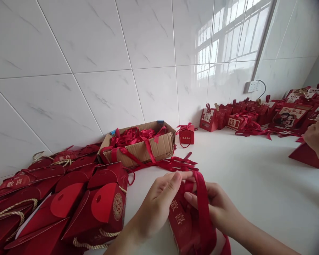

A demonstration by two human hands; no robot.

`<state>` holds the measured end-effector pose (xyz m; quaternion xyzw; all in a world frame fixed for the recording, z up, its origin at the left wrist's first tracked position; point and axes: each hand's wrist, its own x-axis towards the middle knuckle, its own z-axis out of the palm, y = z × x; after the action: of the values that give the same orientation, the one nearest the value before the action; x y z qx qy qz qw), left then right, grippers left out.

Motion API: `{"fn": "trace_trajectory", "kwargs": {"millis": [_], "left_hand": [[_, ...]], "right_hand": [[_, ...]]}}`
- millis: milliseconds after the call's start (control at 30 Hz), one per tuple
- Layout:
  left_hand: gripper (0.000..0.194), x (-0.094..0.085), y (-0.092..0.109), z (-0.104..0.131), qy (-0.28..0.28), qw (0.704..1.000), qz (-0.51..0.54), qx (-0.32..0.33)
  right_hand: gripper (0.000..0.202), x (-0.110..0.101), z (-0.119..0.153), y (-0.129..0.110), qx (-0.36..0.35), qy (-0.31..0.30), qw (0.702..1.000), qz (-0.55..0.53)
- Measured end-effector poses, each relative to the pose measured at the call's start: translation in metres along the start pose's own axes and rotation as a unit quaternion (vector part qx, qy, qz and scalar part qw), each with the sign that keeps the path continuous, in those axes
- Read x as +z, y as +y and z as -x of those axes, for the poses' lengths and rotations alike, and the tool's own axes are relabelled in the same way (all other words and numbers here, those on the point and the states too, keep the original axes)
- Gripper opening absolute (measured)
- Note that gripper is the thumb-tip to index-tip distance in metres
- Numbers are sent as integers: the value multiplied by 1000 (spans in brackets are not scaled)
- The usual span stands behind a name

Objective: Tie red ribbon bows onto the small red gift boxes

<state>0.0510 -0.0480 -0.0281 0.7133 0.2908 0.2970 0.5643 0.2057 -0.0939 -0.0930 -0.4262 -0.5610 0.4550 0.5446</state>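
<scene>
Both hands are at a red gift box [179, 221] with gold characters, low in the middle of the view. A wide red ribbon [204, 212] loops up over the box. My left hand [159, 200] is on the box's left side, its fingers closed on the ribbon near the top of the loop. From the right, my right hand [219, 203] reaches behind the hanging ribbon, thumb toward the middle, with its fingers closed on ribbon too. The hanging band hides part of the right fingers and of the box.
An open cardboard box [146, 148] holds red ribbons; loose ribbon strips [175, 164] lie before it. Several closed red boxes [103, 205] with cord handles crowd the left. A small red box [186, 136] stands near the wall. At right, another person's hand [317, 136] holds a red box [305, 156].
</scene>
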Motion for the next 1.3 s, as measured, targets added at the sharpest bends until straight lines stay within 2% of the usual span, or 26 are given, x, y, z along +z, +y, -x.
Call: {"fn": "trace_trajectory", "kwargs": {"millis": [133, 233, 367, 500, 600, 800, 933, 1067, 1300], "left_hand": [[46, -3, -9, -7, 62, 998, 4, -28], [42, -8, -11, -11, 102, 993, -31, -48], [34, -14, -4, -9, 62, 988, -133, -47], [21, -15, 0, -5, 74, 975, -209, -34], [15, -15, 0, -3, 62, 977, -206, -6], [7, -8, -2, -2, 4, 990, -140, -12], [11, -4, -6, -2, 25, 989, -148, 12], [10, -3, -9, -2, 52, 979, -193, 40], [8, -3, -18, -4, 107, 937, -323, 75]], "right_hand": [[31, 0, -2, -3, 2, 4, 999, 39], [32, 0, -1, -5, 10, 15, 998, 55], [33, 1, -1, -5, 7, 3, 1000, 28], [30, 1, -3, -4, -8, 18, 999, 49], [22, 1, -3, -3, -23, 49, 997, 54], [23, 1, -4, -2, -42, 73, 995, 47], [16, -1, -4, -4, -72, 74, 987, 122], [21, -3, -4, -5, -56, 73, 978, 187], [20, -8, -8, -1, -61, 77, 971, 220]]}}
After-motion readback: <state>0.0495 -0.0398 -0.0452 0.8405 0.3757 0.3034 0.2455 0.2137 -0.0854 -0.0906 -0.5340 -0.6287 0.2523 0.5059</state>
